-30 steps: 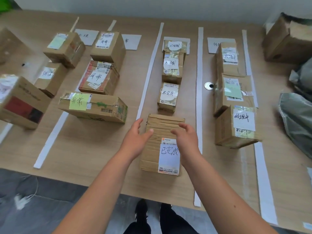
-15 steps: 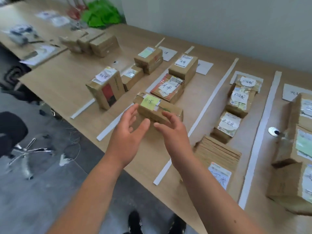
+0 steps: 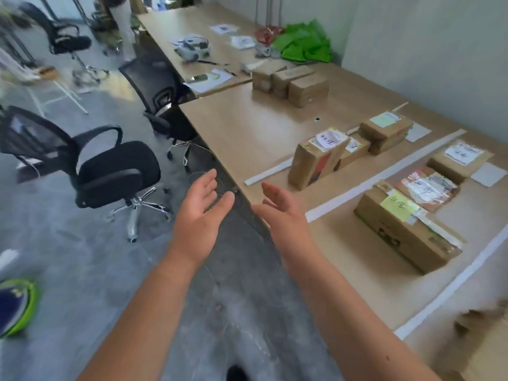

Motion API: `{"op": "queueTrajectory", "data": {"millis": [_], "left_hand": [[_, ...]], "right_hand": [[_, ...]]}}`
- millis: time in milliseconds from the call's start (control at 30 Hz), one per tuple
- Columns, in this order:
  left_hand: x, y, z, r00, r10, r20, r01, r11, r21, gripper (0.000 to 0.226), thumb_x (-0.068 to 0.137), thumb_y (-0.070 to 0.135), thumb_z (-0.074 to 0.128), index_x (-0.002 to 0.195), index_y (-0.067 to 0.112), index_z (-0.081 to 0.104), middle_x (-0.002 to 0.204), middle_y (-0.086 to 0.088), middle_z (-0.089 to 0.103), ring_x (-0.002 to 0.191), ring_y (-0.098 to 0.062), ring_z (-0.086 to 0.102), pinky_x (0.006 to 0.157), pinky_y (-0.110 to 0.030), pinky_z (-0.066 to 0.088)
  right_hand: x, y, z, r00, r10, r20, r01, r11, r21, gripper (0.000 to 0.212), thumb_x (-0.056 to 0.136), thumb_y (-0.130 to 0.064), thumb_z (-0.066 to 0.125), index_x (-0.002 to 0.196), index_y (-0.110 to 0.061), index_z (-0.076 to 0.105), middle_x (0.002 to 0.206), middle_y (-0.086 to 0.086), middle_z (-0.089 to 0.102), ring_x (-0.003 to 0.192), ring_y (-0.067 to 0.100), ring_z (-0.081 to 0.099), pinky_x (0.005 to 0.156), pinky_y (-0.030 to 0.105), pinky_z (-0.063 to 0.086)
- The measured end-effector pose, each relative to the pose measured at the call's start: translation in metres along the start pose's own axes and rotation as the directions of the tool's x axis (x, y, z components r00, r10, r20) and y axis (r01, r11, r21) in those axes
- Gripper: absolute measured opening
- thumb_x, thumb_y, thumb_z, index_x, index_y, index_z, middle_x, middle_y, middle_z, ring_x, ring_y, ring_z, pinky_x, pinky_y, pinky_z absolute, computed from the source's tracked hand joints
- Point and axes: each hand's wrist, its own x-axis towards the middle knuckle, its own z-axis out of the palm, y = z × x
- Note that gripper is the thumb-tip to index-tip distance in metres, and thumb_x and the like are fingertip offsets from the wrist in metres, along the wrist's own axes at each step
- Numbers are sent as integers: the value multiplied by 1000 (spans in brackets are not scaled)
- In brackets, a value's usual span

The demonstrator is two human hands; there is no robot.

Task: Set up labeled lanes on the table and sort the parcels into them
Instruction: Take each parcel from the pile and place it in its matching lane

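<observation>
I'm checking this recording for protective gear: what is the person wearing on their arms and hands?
Nothing visible is worn on them. The left hand and right hand are bare: no gloves, rings or bands. The left forearm and right forearm are uncovered down to the picture's bottom edge, so no sleeve, watch or cable shows.

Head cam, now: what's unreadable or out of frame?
Writing on yellow note and white label: head view, motion blur.
Lane past the nearest strip: cut by right edge.
Bottom-right cardboard: blurred, cut by the corner.
Green-rimmed object: blurred, cut by left edge.
</observation>
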Motion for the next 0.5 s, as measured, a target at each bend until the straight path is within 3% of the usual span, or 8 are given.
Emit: {"op": "queueTrajectory", "data": {"millis": [167,400,500], "left_hand": [[31,1,-75,997,18,-74,-23,998,-66,56,103,27,68,155,36,49,158,6,52,143,-5,51,98,-15,44],[97,3,-107,997,41,-72,-50,990,-134,64,91,39,74,151,39,53,153,11,56,136,6,53,97,-14,46],[137,0,-108,998,33,-49,-40,987,-154,61,94,32,74,151,38,54,153,10,57,136,5,55,99,-15,48]], "right_hand": [[26,-4,79,995,-41,91,44,998,-35,46,97,-18,75,139,-33,62,142,-17,61,133,6,58,93,19,47],[89,-24,127,989,-96,116,99,995,-16,46,99,-19,73,141,-33,62,142,-17,62,130,3,60,93,20,49],[129,-26,134,988,-103,119,106,994,-14,42,99,-19,72,138,-35,64,141,-17,64,129,2,61,90,19,50]]}}
